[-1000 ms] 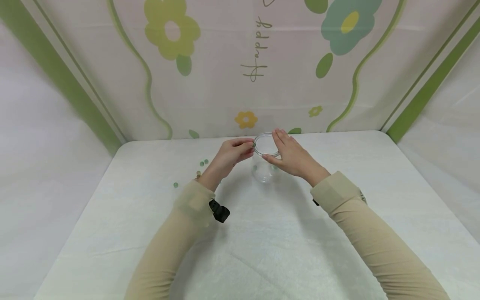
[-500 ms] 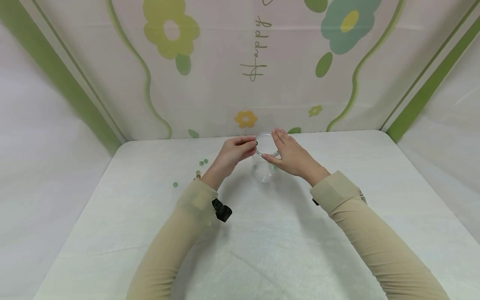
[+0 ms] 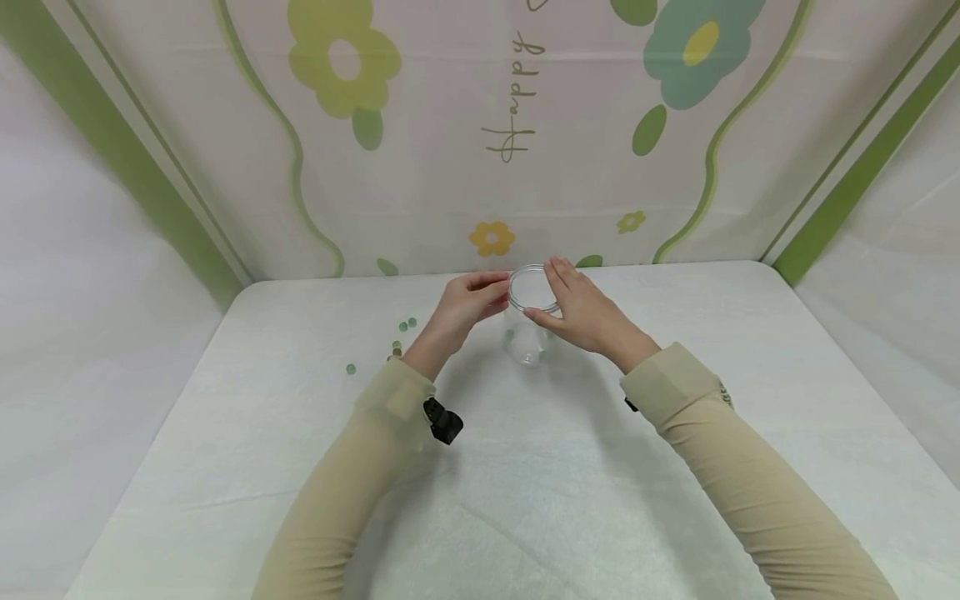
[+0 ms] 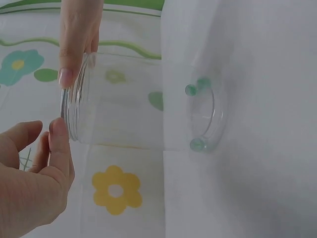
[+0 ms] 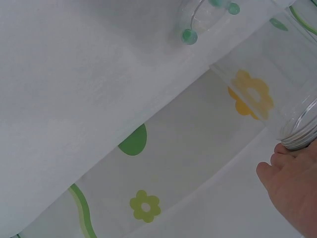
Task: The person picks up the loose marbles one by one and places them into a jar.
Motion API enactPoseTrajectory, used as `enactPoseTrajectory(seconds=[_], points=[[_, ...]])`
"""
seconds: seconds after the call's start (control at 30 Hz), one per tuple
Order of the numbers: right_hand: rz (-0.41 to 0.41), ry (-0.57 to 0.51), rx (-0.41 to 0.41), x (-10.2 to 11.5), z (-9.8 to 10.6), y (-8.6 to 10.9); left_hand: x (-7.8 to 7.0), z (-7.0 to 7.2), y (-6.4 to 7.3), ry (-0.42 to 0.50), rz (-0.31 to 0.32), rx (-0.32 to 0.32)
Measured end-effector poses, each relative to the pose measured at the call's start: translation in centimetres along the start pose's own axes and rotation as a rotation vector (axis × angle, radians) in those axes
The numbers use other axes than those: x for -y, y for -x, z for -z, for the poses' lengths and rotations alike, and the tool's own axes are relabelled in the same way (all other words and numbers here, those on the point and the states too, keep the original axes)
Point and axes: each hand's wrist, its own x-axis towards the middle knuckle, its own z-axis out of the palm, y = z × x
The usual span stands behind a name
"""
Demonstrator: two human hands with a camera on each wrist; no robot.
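A clear glass jar (image 3: 528, 333) stands upright near the table's back edge, with green marbles (image 4: 198, 144) at its bottom. My right hand (image 3: 585, 312) holds the jar at its rim from the right, thumb on the near side and fingers across the far side. At the left of the rim is my left hand (image 3: 468, 308); in the left wrist view its fingertips are right at the rim, with the thumb apart and no marble between them. The right wrist view shows part of the right hand (image 5: 294, 183) beside the jar's threaded neck.
Several loose marbles lie on the white table left of the jar, among them a green marble (image 3: 351, 369) farther out and a brown marble (image 3: 397, 352) by the left wrist. A flower-printed cloth (image 3: 420, 192) hangs directly behind the table.
The green marble that my left fingers pinched at the rim has been let go, and another marble shows at the jar's bottom. My right hand stays on the rim.
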Motion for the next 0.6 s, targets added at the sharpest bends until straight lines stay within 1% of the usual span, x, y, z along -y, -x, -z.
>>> enactPoseTrajectory(seconds=[0.13,0.27,0.43,0.6], points=[[0.0,0.004,-0.003,0.1,0.0,0.0,0.2,1.0,-0.1,-0.037,0.023,-0.018],[0.003,0.008,-0.002,0.1,0.0,-0.1,0.6,2.4,-0.1,-0.088,0.05,-0.035],[0.014,0.014,-0.003,0.1,-0.1,-0.1,1.4,5.0,-0.1,-0.147,0.071,-0.056],[0.017,0.014,-0.009,0.1,0.0,-0.1,2.4,7.8,0.0,-0.219,0.101,-0.107]])
